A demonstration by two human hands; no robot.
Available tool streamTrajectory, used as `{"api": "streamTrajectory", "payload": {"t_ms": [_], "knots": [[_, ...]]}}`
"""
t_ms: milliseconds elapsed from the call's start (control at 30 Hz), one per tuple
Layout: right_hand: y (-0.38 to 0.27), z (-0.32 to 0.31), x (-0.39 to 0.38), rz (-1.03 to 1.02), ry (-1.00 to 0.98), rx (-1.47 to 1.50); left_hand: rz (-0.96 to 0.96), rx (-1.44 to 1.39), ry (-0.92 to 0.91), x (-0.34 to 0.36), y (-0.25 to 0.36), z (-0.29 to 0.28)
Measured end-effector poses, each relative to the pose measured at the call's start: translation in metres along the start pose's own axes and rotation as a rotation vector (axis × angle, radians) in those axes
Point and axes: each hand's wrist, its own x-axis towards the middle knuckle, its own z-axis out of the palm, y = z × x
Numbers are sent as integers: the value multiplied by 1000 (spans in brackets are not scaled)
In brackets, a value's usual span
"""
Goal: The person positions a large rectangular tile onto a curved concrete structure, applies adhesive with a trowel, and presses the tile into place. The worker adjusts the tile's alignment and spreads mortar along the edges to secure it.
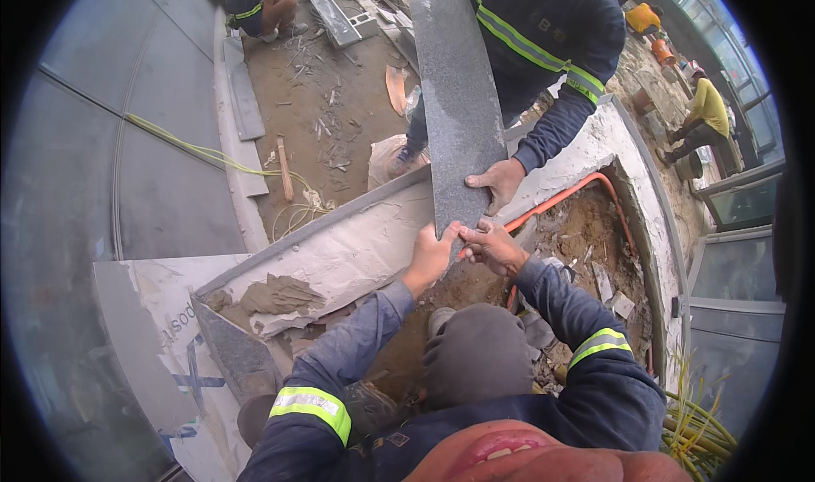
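Left hand point(430, 259): fingers closed on the near end of a gray slab point(463, 100).
Right hand point(497, 250): fingers curled at that end, grip unclear.
Slab: held above a low wall point(365, 248), a co-worker's hand point(501, 183) on its edge.
Surface: mortar-smeared, dirt point(564, 227) and an orange pipe point(604, 177) alongside.
Building site: chip-strewn sandy ground point(293, 125), gray panels point(174, 168) at left, other workers point(248, 5) beyond.

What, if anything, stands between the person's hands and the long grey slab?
Nothing visible does: the left hand and right hand are both at the near end of the grey slab. A co-worker's hand is at its right edge just beyond them, blocking neither.
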Motion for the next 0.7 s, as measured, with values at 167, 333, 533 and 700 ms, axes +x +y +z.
{"api": "streamTrajectory", "payload": {"t_ms": [167, 333, 533, 700], "knots": [[-22, 18, 23, -11, -221, -575, -142, 110, 169, -34, 47, -45], [-89, -25, 29, -437, 52, -692, -59, 228, 261, -52, 78, -84], [-122, -16, 74, -843, 469, -607, -54, 315, 274, -53, 100, -136], [-101, -4, 127, -934, 735, -511, -108, 278, 248, -76, 125, -129]]}}
